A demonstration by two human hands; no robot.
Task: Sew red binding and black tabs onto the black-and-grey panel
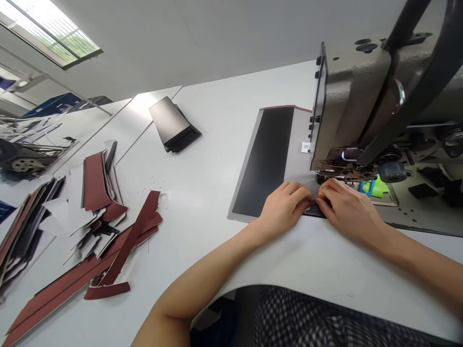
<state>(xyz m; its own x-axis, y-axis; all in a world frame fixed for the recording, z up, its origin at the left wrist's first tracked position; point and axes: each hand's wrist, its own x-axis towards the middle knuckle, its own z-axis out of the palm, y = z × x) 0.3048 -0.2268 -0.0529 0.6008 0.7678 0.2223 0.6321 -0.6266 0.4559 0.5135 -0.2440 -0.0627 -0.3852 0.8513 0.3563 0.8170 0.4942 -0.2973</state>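
Note:
A grey fabric panel (294,166) with a wide black band (269,154) lies flat on the table and runs under the head of a sewing machine (350,96). Its far edge carries a thin dark-red trim, and a small white label (305,147) is stuck on it. My left hand (285,205) rests on the panel's near right corner, fingers closed on its edge. Close beside it, my right hand (340,202) pinches the same edge just in front of the needle area. The fingertips nearly meet; a bit of dark-red material shows between them. The needle itself is hidden.
Dark-red strips (133,238) and stacked cut pieces (97,180) lie on the left. A pile of dark flat panels (173,124) sits farther back. Bright green and blue scraps (376,187) are on the machine bed at right. Another machine (23,156) stands far left.

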